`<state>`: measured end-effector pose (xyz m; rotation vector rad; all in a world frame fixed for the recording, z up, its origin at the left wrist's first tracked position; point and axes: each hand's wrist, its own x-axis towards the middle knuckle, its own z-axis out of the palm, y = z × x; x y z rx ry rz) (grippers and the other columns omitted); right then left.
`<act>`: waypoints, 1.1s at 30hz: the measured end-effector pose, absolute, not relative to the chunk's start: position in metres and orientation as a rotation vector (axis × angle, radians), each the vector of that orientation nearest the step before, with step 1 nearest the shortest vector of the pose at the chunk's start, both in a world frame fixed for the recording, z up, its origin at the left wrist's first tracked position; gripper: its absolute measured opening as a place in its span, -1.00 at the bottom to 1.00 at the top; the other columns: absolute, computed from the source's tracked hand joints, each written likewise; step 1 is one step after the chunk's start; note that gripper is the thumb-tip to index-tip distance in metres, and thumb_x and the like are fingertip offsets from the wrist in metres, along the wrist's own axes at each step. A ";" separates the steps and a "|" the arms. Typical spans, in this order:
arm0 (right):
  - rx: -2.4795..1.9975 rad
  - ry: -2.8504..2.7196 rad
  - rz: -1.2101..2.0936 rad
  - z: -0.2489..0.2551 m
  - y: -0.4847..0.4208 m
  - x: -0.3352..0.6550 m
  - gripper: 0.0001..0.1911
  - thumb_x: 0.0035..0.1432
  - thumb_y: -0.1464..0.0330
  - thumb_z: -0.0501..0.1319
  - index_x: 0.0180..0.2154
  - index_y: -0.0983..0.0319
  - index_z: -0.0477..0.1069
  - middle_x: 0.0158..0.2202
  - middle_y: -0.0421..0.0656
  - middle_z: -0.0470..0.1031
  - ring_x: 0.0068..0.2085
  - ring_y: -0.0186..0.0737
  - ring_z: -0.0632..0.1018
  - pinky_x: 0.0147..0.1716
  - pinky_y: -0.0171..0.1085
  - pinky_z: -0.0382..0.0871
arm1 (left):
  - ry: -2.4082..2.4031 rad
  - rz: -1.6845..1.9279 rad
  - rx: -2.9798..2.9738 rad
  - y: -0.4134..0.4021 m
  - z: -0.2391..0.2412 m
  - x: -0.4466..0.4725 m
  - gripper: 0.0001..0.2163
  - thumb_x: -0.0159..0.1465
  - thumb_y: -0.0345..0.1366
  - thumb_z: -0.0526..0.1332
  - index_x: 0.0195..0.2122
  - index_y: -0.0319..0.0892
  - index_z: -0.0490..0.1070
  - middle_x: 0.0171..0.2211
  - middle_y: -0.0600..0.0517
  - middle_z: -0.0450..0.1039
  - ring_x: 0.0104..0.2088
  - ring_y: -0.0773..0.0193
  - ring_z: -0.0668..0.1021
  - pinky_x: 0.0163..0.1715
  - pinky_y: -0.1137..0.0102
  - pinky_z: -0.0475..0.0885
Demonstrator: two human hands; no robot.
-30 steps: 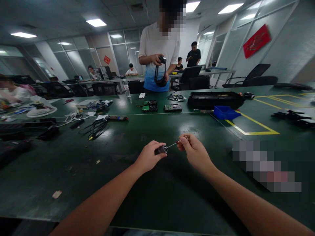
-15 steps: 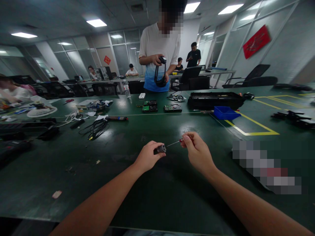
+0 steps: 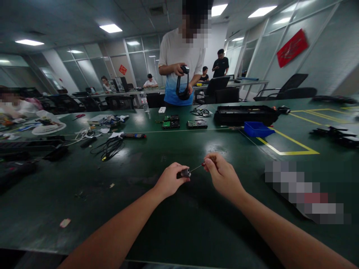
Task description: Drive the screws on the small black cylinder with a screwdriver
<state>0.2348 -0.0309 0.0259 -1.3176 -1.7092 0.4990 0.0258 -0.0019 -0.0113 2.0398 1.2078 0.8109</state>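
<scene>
My left hand (image 3: pixel 171 180) is closed around a small dark cylindrical part (image 3: pixel 185 173) with a metallic-looking end that faces right. In my right hand (image 3: pixel 221 170) is a thin screwdriver (image 3: pixel 197 168), gripped by its red handle, most of which the fingers cover. The shaft points left and down, and its tip meets the end face of the cylinder. Whether the tip sits inside an opening there is too small to tell. Both hands are held above the green tabletop (image 3: pixel 157 231).
Across the table a person (image 3: pixel 182 56) holds a black strap-like device. Circuit boards (image 3: pixel 171 122), a hard drive (image 3: pixel 197 123), a blue tray (image 3: pixel 258 129) and a long black housing (image 3: pixel 246 115) lie toward the back. Coiled black cable (image 3: pixel 110 146) rests at left.
My right hand has shifted slightly left and down, bringing the screwdriver tip to the cylinder's end. The cylinder has turned a little in my left hand.
</scene>
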 end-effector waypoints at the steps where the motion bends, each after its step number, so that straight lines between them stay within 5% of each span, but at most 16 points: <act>1: -1.333 -1.703 0.483 0.026 -0.031 0.235 -0.80 0.36 0.23 0.03 -0.21 0.18 0.34 -0.37 -0.14 0.53 -0.32 -0.14 0.57 -0.30 -0.19 0.38 | 1.209 0.807 2.041 -0.002 -0.012 0.026 -0.65 0.16 -0.37 0.40 -0.01 -0.05 0.53 -0.09 0.02 0.46 -0.07 0.19 0.50 0.00 0.28 0.37; 19: -1.440 -1.686 0.394 0.028 -0.029 0.239 -0.80 0.37 0.23 0.01 -0.20 0.17 0.34 -0.36 -0.15 0.53 -0.31 -0.12 0.57 -0.31 -0.19 0.33 | 1.261 0.984 1.830 0.001 -0.008 0.026 -0.67 0.25 -0.30 0.28 0.06 -0.08 0.42 -0.04 0.00 0.48 -0.04 0.17 0.50 0.04 0.27 0.34; 22: -1.425 -1.685 0.399 0.028 -0.029 0.239 -0.80 0.37 0.23 0.02 -0.20 0.17 0.34 -0.36 -0.15 0.53 -0.32 -0.12 0.57 -0.32 -0.20 0.32 | 1.217 1.049 1.578 0.002 -0.004 0.028 -0.66 0.32 -0.27 0.14 0.12 -0.12 0.31 -0.10 -0.04 0.45 -0.17 0.24 0.50 -0.11 0.32 0.38; 26: -1.403 -1.692 0.408 0.028 -0.029 0.238 -0.79 0.37 0.22 0.02 -0.20 0.17 0.34 -0.36 -0.15 0.53 -0.32 -0.13 0.56 -0.34 -0.20 0.31 | 1.145 0.977 1.424 -0.002 0.006 0.032 -0.69 0.33 -0.08 0.12 -0.04 -0.18 0.33 -0.33 0.04 0.37 -0.44 0.35 0.40 -0.44 0.44 0.30; 33: -1.394 -1.686 0.391 0.031 -0.031 0.240 -0.78 0.37 0.22 0.02 -0.20 0.18 0.36 -0.37 -0.15 0.53 -0.33 -0.13 0.56 -0.34 -0.20 0.31 | 1.230 0.535 1.775 0.000 0.029 0.030 -0.66 0.30 0.02 0.13 -0.13 -0.16 0.43 -0.43 0.05 0.45 -0.47 0.29 0.45 -0.45 0.41 0.29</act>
